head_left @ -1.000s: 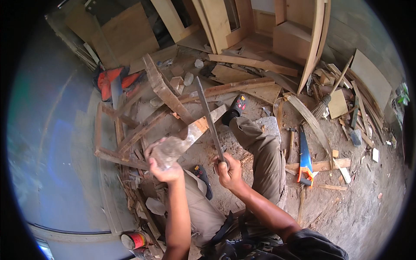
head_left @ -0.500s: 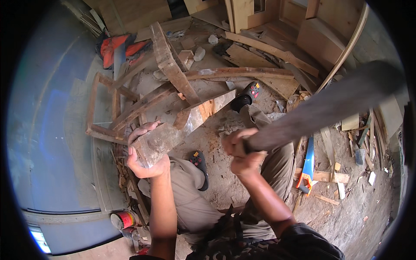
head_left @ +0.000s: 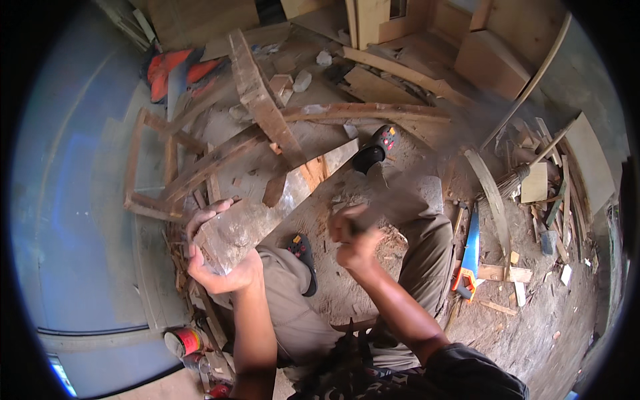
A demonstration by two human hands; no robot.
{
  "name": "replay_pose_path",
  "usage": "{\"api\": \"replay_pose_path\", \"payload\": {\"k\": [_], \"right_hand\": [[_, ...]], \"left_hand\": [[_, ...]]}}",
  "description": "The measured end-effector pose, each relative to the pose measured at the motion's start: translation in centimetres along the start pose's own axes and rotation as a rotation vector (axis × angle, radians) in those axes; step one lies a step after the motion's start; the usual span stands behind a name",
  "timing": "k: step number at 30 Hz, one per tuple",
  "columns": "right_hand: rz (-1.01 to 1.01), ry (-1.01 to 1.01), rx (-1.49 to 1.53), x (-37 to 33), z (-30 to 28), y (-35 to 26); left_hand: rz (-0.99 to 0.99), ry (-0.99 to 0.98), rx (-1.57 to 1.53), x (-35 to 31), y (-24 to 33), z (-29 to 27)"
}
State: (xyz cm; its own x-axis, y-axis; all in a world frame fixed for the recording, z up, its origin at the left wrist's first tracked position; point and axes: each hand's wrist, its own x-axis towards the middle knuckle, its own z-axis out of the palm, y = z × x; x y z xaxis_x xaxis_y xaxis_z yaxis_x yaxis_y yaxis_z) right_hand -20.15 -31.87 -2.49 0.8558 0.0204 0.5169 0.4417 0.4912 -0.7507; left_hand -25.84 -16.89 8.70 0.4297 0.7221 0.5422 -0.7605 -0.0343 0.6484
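Note:
My left hand [head_left: 233,273] grips the near end of a thick, whitish-stained timber piece [head_left: 247,227], fingers over its left side and thumb side beneath. The timber slants up to the right. A chopped notch and fresh orange-brown wood [head_left: 313,172] show along it, and its far part lies by an old wooden frame [head_left: 263,110]. My right hand [head_left: 357,243] is closed round the handle of a machete [head_left: 400,197]. Its broad dark blade is smeared by motion, pointing up and right, apart from the timber.
A blue handsaw [head_left: 471,250] with an orange handle lies right of my knee. Wood offcuts [head_left: 493,193] and a stick broom [head_left: 510,181] lie at the right. My shoes [head_left: 303,260] flank the work. A tin can [head_left: 183,341] stands lower left, by a grey-blue panel [head_left: 87,220].
My right hand has shifted slightly left and the machete's blade has swung, now more blurred and less far to the right. My left hand still holds the timber, nearly in place.

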Motion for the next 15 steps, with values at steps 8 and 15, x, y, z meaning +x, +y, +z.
{"api": "replay_pose_path", "payload": {"k": [8, 15], "right_hand": [[0.439, -0.184, -0.479, 1.2, 0.5, -3.2], [0.258, -0.138, -0.439, -1.8, -3.6, 2.9]], "left_hand": [[0.028, 0.065, 0.011, -0.6, 0.8, -0.2], [-0.011, -0.031, -0.015, -1.2, 0.1, 1.4]]}}
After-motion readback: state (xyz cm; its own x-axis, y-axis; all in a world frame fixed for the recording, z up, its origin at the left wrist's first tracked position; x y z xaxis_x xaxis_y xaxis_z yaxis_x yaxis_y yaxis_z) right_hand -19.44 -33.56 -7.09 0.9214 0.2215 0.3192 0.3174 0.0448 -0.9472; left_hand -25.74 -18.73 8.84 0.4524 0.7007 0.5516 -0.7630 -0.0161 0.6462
